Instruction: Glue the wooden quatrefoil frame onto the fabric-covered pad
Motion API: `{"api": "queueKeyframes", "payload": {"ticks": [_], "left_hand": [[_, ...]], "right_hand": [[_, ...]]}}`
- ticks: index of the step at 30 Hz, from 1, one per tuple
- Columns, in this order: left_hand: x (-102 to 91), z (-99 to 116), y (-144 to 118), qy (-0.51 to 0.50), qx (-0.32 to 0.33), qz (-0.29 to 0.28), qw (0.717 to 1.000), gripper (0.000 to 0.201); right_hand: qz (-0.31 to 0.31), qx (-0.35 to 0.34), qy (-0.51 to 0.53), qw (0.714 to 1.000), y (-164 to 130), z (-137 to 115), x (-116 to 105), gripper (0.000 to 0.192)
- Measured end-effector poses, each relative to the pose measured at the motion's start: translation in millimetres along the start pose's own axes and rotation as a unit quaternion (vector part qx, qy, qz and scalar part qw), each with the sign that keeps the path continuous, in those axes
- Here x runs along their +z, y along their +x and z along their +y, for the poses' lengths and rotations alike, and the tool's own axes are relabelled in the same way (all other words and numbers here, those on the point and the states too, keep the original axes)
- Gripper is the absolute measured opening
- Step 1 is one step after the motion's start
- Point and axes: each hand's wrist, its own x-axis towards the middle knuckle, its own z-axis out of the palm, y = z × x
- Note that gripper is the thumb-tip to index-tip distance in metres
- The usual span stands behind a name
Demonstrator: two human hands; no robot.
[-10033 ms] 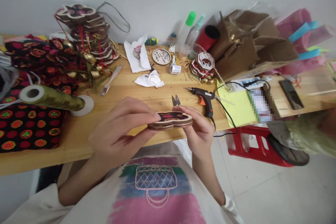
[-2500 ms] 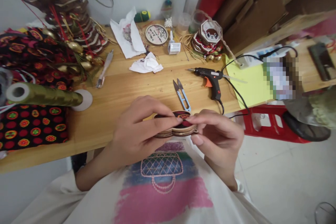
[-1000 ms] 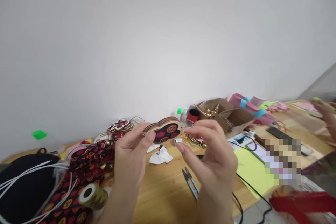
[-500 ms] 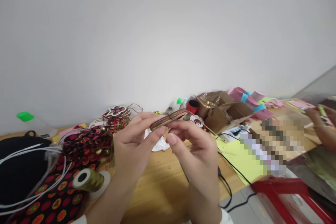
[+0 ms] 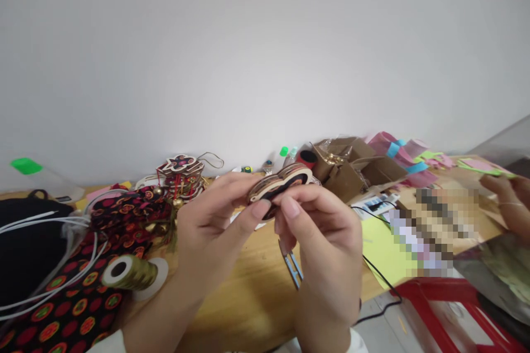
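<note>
In the head view my left hand (image 5: 215,220) pinches a layered wooden ornament (image 5: 279,182) with wavy cut edges and a dark face, raised above the table. My right hand (image 5: 323,226) is closed, its thumb and forefinger at the ornament's near right edge. Below its fingers shows a slim light-blue slotted tool (image 5: 292,269); whether the hand holds it or it lies on the table I cannot tell. A spool of olive thread (image 5: 134,273) lies on its side left of my left wrist.
Stacked wooden ornaments (image 5: 182,174) with red cords and bells are at the back left, near patterned dark cloth (image 5: 78,298). Cardboard boxes (image 5: 372,176) and yellow paper (image 5: 387,248) are on the right. Another person's hand (image 5: 507,198) is at the far right, above a red stool (image 5: 451,303).
The ornament has tilted so that its dark face and curved outline show more. My right hand has shifted slightly right, and the blue tool has come into view beneath it.
</note>
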Motion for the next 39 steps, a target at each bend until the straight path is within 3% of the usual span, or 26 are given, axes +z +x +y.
{"api": "queueKeyframes", "payload": {"ticks": [10,17,25,31,39], "left_hand": [[1.9,-3,1,0.03,-0.007,0.011,0.999,0.019],[3.1,-2,1,0.092,0.003,0.008,0.996,0.018],[2.5,-4,2,0.178,0.106,-0.04,0.977,0.029],[4.6,-2,3,0.257,0.161,-0.029,0.952,0.025],[-2.0,1,4,0.321,0.194,-0.077,0.924,0.023]], "right_hand": [[0.025,-0.081,-0.16,0.983,-2,-4,-7,0.008],[0.035,-0.099,-0.192,0.976,1,-6,-8,0.008],[0.079,-0.12,-0.132,0.981,1,-3,-5,0.012],[0.124,-0.162,-0.187,0.961,4,-2,-10,0.012],[0.101,-0.161,-0.216,0.958,6,-6,-16,0.016]]}}
